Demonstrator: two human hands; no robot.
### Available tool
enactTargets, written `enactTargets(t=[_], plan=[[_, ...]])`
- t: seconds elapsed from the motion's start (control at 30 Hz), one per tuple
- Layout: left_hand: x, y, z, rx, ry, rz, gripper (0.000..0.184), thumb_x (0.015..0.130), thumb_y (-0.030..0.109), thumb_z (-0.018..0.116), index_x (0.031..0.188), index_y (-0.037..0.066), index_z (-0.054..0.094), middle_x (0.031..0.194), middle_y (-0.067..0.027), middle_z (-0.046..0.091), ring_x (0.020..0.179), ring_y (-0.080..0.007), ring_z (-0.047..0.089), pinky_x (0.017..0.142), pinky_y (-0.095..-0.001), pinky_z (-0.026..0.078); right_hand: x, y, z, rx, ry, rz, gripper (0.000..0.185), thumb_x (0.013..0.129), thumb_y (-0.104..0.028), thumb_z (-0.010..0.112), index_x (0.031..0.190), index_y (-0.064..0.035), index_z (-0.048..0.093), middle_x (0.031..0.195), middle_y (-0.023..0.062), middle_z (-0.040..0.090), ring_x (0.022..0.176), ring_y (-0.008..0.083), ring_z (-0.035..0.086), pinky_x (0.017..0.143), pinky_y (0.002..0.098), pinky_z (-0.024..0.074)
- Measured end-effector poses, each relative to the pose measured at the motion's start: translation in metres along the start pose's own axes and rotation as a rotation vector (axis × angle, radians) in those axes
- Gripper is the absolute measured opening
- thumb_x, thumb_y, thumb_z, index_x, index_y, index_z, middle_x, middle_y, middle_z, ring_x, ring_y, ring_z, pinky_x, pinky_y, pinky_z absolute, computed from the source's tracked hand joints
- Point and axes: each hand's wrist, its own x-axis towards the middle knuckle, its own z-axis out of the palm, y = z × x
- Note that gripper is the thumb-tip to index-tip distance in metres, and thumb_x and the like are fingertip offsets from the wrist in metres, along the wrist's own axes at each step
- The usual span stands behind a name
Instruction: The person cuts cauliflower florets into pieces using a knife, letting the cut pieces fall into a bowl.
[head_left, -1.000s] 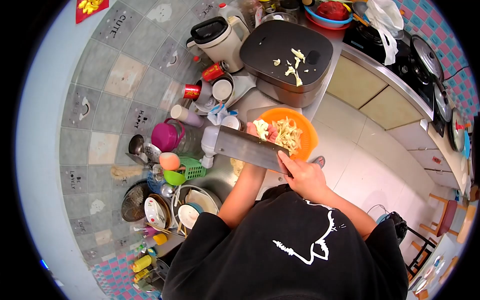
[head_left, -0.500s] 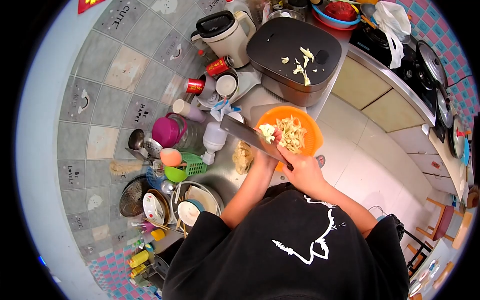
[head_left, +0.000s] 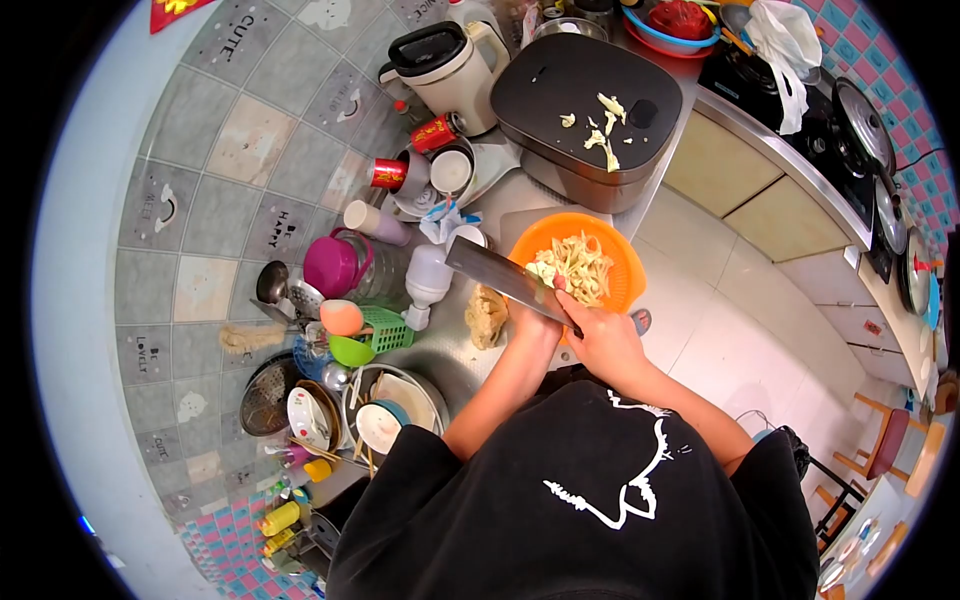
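Observation:
My right hand (head_left: pixel 603 338) is closed round the handle of a kitchen cleaver (head_left: pixel 498 273), whose broad blade slants up to the left. My left hand (head_left: pixel 536 325) is under and behind the blade, at the near rim of an orange plastic basket (head_left: pixel 632 268). The blade covers most of its fingers, so whether they grip a piece cannot be told. Pale yellow-green vegetable strips (head_left: pixel 585 268) lie heaped in the basket. Left of my left hand, a tan, knobbly lump (head_left: pixel 486 318) rests on the metal counter.
Beyond the basket stands a dark lidded box (head_left: pixel 570 95) with pale scraps (head_left: pixel 606 125) on top. Along the tiled wall are a pump bottle (head_left: pixel 428 278), a purple-lidded jar (head_left: pixel 335 265), a green basket (head_left: pixel 388 335) and stacked bowls (head_left: pixel 380 425). A stove (head_left: pixel 835 125) is at the right.
The pale piece that showed above the blade in my left hand is no longer distinct there. My left fingers have dropped lower behind the cleaver, which has shifted slightly.

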Motion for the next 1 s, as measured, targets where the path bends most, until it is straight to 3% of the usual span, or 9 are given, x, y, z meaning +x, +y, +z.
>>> enactTargets(t=[0.17, 0.37, 0.43, 0.47, 0.57, 0.63, 0.73, 0.9, 1.0], plan=[[-0.016, 0.002, 0.007, -0.044, 0.053, 0.013, 0.019, 0.091, 0.023, 0.042, 0.096, 0.005, 0.048, 0.078, -0.0101, 0.054, 0.063, -0.0205, 0.053, 0.056, -0.0297, 0.048, -0.001, 0.003, 0.003, -0.019, 0.020, 0.034, 0.049, 0.070, -0.010, 0.064, 0.119, -0.0120, 0.054, 0.077, 0.0164, 0.063, 0.067, 0.0327, 0.061, 0.061, 0.0404, 0.0494], [-0.019, 0.005, 0.002, 0.238, 0.101, 0.060, 0.018, 0.092, 0.020, 0.043, 0.094, 0.003, 0.050, 0.081, -0.0071, 0.057, 0.062, -0.0154, 0.052, 0.054, -0.0277, 0.045, 0.001, 0.005, 0.006, 0.025, 0.032, 0.117, 0.042, 0.071, -0.009, 0.062, 0.113, -0.0111, 0.059, 0.074, 0.0176, 0.062, 0.065, 0.0334, 0.061, 0.060, 0.0392, 0.0494], [-0.020, 0.007, 0.000, 0.254, 0.075, 0.009, 0.019, 0.093, 0.018, 0.041, 0.101, 0.001, 0.048, 0.086, -0.0082, 0.055, 0.081, -0.0209, 0.057, 0.073, -0.0338, 0.050, 0.002, 0.009, 0.008, 0.051, 0.024, 0.125, 0.043, 0.072, -0.012, 0.062, 0.115, -0.0120, 0.057, 0.074, 0.0178, 0.062, 0.066, 0.0338, 0.061, 0.062, 0.0410, 0.0497], [-0.021, 0.006, 0.001, 0.254, 0.075, 0.009, 0.019, 0.093, 0.018, 0.041, 0.101, 0.001, 0.048, 0.086, -0.0082, 0.055, 0.081, -0.0209, 0.057, 0.073, -0.0338, 0.050, 0.002, 0.010, 0.008, 0.078, 0.016, 0.134, 0.045, 0.073, -0.014, 0.061, 0.117, -0.0130, 0.056, 0.075, 0.0180, 0.062, 0.067, 0.0342, 0.061, 0.064, 0.0428, 0.0500], [-0.021, 0.002, -0.003, 0.241, 0.056, 0.091, 0.022, 0.094, 0.021, 0.039, 0.101, 0.002, 0.050, 0.085, -0.0071, 0.056, 0.078, -0.0187, 0.056, 0.068, -0.0318, 0.049, 0.002, 0.008, 0.004, 0.145, 0.028, 0.158, 0.042, 0.073, -0.014, 0.061, 0.115, -0.0129, 0.058, 0.075, 0.0191, 0.062, 0.068, 0.0348, 0.061, 0.064, 0.0425, 0.0498], [-0.016, 0.000, -0.012, 0.447, -0.051, 0.264, 0.032, 0.097, 0.029, 0.034, 0.102, 0.002, 0.053, 0.087, -0.0060, 0.058, 0.074, -0.0127, 0.054, 0.063, -0.0249, 0.044, 0.003, 0.006, 0.002, 0.154, 0.043, 0.166, 0.041, 0.073, -0.014, 0.060, 0.114, -0.0125, 0.058, 0.075, 0.0196, 0.062, 0.068, 0.0349, 0.061, 0.064, 0.0421, 0.0498], [-0.023, 0.002, -0.012, 0.509, -0.154, 0.427, 0.036, 0.097, 0.032, 0.035, 0.107, 0.003, 0.052, 0.093, -0.0057, 0.059, 0.082, -0.0122, 0.055, 0.070, -0.0245, 0.044, 0.005, 0.005, -0.007, 0.148, 0.047, 0.259, 0.039, 0.073, -0.013, 0.060, 0.112, -0.0110, 0.059, 0.076, 0.0202, 0.062, 0.069, 0.0349, 0.061, 0.065, 0.0412, 0.0498], [-0.019, 0.023, -0.009, 0.390, -0.293, 0.321, 0.040, 0.095, 0.038, 0.037, 0.111, 0.004, 0.051, 0.095, -0.0059, 0.058, 0.085, -0.0138, 0.055, 0.075, -0.0270, 0.044, 0.009, 0.015, -0.012, 0.161, 0.079, 0.364, 0.038, 0.073, -0.010, 0.059, 0.111, -0.0095, 0.060, 0.076, 0.0203, 0.061, 0.070, 0.0338, 0.062, 0.065, 0.0392, 0.0500], [-0.010, 0.026, -0.009, 0.085, -0.358, 0.055, 0.040, 0.092, 0.041, 0.041, 0.106, 0.006, 0.051, 0.087, -0.0072, 0.057, 0.079, -0.0171, 0.054, 0.073, -0.0311, 0.044, -0.002, 0.005, -0.017, 0.264, 0.140, 0.262, 0.040, 0.072, -0.007, 0.059, 0.112, -0.0090, 0.059, 0.079, 0.0193, 0.062, 0.069, 0.0319, 0.062, 0.064, 0.0374, 0.0500]])
